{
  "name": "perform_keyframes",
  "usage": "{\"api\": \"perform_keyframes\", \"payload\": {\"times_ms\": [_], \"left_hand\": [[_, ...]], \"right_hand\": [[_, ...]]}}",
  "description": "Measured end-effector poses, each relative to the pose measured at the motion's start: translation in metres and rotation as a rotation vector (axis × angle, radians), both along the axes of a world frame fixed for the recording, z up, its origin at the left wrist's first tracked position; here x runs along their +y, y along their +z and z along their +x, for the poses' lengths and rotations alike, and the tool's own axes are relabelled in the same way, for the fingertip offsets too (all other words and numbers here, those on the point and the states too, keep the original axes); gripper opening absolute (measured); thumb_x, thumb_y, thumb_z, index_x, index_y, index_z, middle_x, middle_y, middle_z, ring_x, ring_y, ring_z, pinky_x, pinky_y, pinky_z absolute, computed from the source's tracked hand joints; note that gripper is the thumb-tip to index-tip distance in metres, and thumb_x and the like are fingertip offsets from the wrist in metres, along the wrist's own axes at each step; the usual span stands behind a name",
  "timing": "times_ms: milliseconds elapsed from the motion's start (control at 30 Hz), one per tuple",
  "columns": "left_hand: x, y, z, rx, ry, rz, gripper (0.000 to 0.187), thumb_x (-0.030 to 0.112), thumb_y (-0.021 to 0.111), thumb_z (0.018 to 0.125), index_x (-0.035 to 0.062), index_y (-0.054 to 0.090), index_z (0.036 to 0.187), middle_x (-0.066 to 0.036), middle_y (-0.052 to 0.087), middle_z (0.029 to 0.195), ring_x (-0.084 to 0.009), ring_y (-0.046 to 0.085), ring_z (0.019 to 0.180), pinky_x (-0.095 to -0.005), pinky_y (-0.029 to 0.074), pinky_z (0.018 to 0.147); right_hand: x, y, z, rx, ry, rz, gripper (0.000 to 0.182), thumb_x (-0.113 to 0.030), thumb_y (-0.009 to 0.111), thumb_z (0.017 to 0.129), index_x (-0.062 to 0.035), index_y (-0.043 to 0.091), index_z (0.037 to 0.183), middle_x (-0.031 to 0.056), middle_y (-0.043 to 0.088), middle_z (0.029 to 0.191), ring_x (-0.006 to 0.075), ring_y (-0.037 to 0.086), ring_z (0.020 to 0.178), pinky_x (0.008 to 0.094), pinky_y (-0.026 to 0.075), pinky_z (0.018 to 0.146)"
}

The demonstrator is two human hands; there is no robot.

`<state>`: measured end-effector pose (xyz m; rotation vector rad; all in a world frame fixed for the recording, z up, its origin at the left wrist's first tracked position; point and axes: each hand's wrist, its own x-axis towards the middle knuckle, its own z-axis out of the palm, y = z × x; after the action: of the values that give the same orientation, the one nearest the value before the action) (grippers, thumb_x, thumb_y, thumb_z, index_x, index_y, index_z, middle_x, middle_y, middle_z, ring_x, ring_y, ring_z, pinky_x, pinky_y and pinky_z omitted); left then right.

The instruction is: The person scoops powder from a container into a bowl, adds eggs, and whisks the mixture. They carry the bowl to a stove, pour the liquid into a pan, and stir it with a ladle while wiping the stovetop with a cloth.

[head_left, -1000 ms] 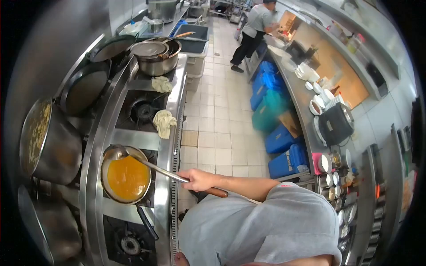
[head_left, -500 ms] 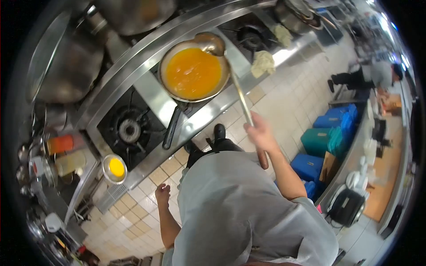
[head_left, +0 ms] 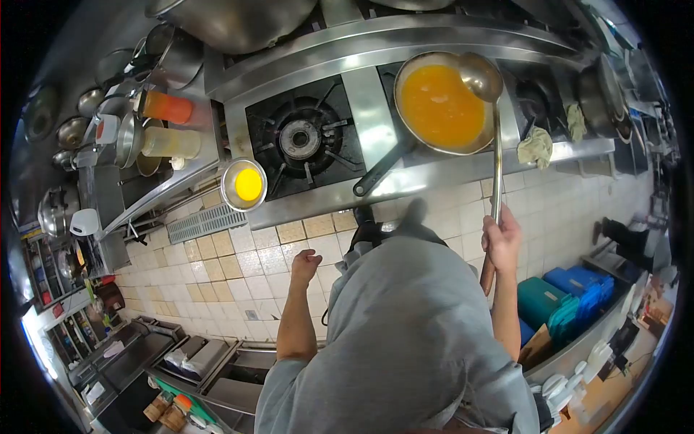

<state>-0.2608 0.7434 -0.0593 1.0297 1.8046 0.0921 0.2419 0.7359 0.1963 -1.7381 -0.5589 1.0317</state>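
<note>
The right hand [head_left: 501,239] is closed around the ladle [head_left: 496,137], gripping it low on the long metal shaft, just above the wooden grip that sticks out below the fist. The shaft runs straight up from the hand over the floor tiles and the front edge of the stove [head_left: 376,188], and the ladle's bowl rests at the right rim of the pan [head_left: 441,105], which sits on a burner and is filled with orange liquid. The pan's dark handle points down and left toward the stove's edge. The left hand [head_left: 306,262] hangs free over the floor, fingers curled loosely inward and holding nothing, well apart from the stove. Above and left of it, a small metal bowl [head_left: 244,184] with a yellow yolk-like content stands at the stove's left front corner, just beside an unlit burner [head_left: 300,139]. A crumpled cloth [head_left: 536,147] lies on the stove's front ledge to the right of the pan, near the ladle shaft, and a second one lies further right. Left of the stove, a counter [head_left: 173,177] carries an orange container [head_left: 168,108] and a pale yellow one [head_left: 168,142], with metal bowls and pots beyond them. At the lower right stand blue and teal bins [head_left: 564,293].
</note>
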Motion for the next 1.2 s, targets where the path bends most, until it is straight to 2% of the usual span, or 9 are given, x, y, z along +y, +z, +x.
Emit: {"api": "perform_keyframes", "payload": {"times_ms": [133, 233, 300, 467, 633, 1067, 1133, 1200], "left_hand": [[0.005, 0.024, 0.009, 0.005, 0.028, -0.033, 0.046, 0.024, 0.08, 0.079, 0.0002, 0.068, 0.117, -0.012, 0.073, 0.089, -0.0213, 0.07, 0.084, -0.0342, 0.055, 0.075], [0.0, -0.002, -0.005, 0.012, -0.001, 0.02, 0.045, 0.023, 0.079, 0.079, -0.0002, 0.067, 0.117, -0.011, 0.073, 0.089, -0.0193, 0.069, 0.082, -0.0334, 0.055, 0.073], [-0.001, -0.003, -0.007, -0.071, 0.067, 0.025, 0.044, 0.021, 0.078, 0.079, -0.0006, 0.067, 0.116, -0.011, 0.073, 0.09, -0.0185, 0.068, 0.078, -0.0329, 0.054, 0.069], [0.015, 0.023, 0.008, -0.096, 0.1, -0.063, 0.045, 0.015, 0.077, 0.081, -0.0005, 0.063, 0.12, -0.005, 0.065, 0.079, -0.0129, 0.059, 0.064, -0.0285, 0.048, 0.055], [0.015, 0.012, 0.006, -0.111, 0.099, -0.077, 0.045, 0.016, 0.078, 0.081, -0.0017, 0.063, 0.119, -0.005, 0.065, 0.083, -0.0136, 0.06, 0.065, -0.0286, 0.049, 0.056], [0.026, 0.016, 0.015, -0.169, 0.127, -0.065, 0.045, 0.016, 0.08, 0.082, -0.0014, 0.062, 0.12, -0.004, 0.065, 0.083, -0.0127, 0.062, 0.069, -0.0279, 0.05, 0.056], [0.026, 0.018, 0.018, -0.154, 0.111, -0.061, 0.045, 0.016, 0.08, 0.082, -0.0017, 0.063, 0.119, -0.003, 0.065, 0.082, -0.0127, 0.061, 0.068, -0.0276, 0.05, 0.055], [0.025, 0.013, 0.015, -0.153, 0.101, -0.059, 0.044, 0.015, 0.08, 0.082, -0.0018, 0.063, 0.119, -0.003, 0.064, 0.082, -0.0127, 0.061, 0.068, -0.0278, 0.05, 0.055]], "right_hand": [[0.001, -0.001, -0.003, 0.004, -0.011, 0.011, 0.043, -0.005, 0.058, 0.092, 0.0021, 0.054, 0.134, -0.0014, 0.052, 0.068, 0.006, 0.044, 0.046, 0.0225, 0.036, 0.041], [-0.006, -0.007, 0.001, 0.057, -0.02, 0.018, 0.04, -0.003, 0.06, 0.092, -0.0022, 0.057, 0.132, -0.0036, 0.052, 0.068, 0.0051, 0.044, 0.045, 0.023, 0.036, 0.04], [-0.006, -0.005, 0.002, 0.054, -0.042, 0.021, 0.039, -0.003, 0.06, 0.092, -0.0033, 0.058, 0.131, -0.0035, 0.053, 0.068, 0.005, 0.045, 0.046, 0.0237, 0.037, 0.041], [-0.004, 0.01, 0.002, 0.037, -0.057, -0.032, 0.045, -0.003, 0.061, 0.092, 0.0002, 0.055, 0.136, -0.0009, 0.054, 0.074, 0.0065, 0.048, 0.05, 0.024, 0.04, 0.044], [-0.002, 0.019, 0.0, 0.0, -0.057, -0.032, 0.047, -0.003, 0.061, 0.091, 0.0048, 0.053, 0.136, -0.0006, 0.054, 0.072, 0.0066, 0.048, 0.05, 0.0237, 0.04, 0.046], [-0.009, 0.02, 0.002, 0.04, -0.117, -0.021, 0.047, -0.004, 0.062, 0.091, 0.0038, 0.053, 0.137, -0.0018, 0.053, 0.071, 0.0057, 0.046, 0.05, 0.0237, 0.039, 0.044], [-0.012, 0.017, 0.004, 0.042, -0.095, -0.036, 0.048, -0.012, 0.065, 0.091, -0.0037, 0.055, 0.137, -0.0034, 0.054, 0.073, 0.0059, 0.048, 0.054, 0.0249, 0.039, 0.048], [-0.012, 0.017, 0.003, 0.055, -0.095, -0.015, 0.047, -0.012, 0.065, 0.091, -0.0037, 0.056, 0.137, -0.004, 0.054, 0.071, 0.0057, 0.048, 0.054, 0.0248, 0.038, 0.048]]}}
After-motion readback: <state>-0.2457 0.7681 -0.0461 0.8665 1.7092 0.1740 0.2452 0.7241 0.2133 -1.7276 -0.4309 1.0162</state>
